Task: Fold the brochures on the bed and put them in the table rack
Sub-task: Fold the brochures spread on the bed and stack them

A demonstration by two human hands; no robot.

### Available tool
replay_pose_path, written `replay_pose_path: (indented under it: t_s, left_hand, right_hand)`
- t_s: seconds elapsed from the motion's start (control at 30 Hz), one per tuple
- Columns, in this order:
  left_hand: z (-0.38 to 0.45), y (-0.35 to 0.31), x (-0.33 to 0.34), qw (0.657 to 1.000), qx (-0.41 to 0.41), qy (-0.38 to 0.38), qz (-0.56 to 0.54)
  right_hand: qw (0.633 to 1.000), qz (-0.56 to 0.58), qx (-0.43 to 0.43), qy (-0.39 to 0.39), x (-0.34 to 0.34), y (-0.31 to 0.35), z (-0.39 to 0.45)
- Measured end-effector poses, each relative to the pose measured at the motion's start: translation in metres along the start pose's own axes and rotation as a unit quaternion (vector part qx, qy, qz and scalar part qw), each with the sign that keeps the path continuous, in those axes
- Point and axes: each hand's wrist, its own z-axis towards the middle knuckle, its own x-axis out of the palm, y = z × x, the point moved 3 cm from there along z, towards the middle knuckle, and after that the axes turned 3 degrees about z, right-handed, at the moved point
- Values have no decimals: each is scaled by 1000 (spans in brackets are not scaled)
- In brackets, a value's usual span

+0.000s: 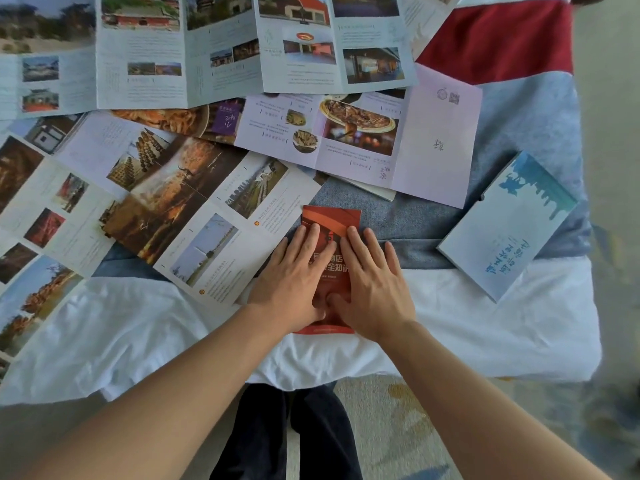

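So both hands are flat on a folded red brochure (330,223) lying on the bed (485,323) near the lower middle of the frame, right at the edge where the white sheet meets a blue-grey blanket (533,133). The left hand (294,275) covers the brochure's left side and the right hand (372,289) its right side, fingers straight and slightly spread, pressing down rather than gripping anything. The thumbs nearly meet over the lower part of the cover.

The rest of the bed is paper everywhere. A big unfolded scenery brochure (194,216) sprawls across the left, its corner just beside the left hand. Above it, a pale pink food brochure (398,140) lies open in the middle, and a long temple brochure (214,50) stretches across the top of the frame, overlapping it. Off to the right, well apart from the hands, sits a folded light blue brochure (505,230), tilted. A red patch of fabric (502,39) shows at upper right. Dark trousers (284,434) and patterned carpet (398,417) at the bottom.
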Motion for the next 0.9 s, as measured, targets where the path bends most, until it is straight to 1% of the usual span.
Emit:
replay_pose_path:
  t_s: [0.23, 0.3, 0.4, 0.53, 0.63, 0.8, 0.9]
  left_hand:
    - [2, 0, -12, 1000, 2, 11, -17]
    - [5, 0, -24, 1000, 7, -2, -23]
    - [11, 7, -46, 999, 25, -42, -14]
    - [13, 33, -68, 997, 17, -72, -21]
    - [11, 64, -80, 996, -15, -83, -8]
    - [-1, 129, -89, 987, -135, -77, 33]
    - [-6, 156, -87, 987, -146, -67, 5]
  right_hand:
    - [999, 46, 22, 15, -9, 4, 1]
    - [998, 57, 26, 5, -15, 5, 0]
    - [998, 55, 32, -9, -26, 12, 5]
    - [994, 85, 17, -69, -44, 36, 20]
    - [993, 78, 3, -94, -54, 58, 42]
    - [997, 21, -9, -68, -58, 93, 85]
    - [997, -17, -30, -65, -58, 114, 110]
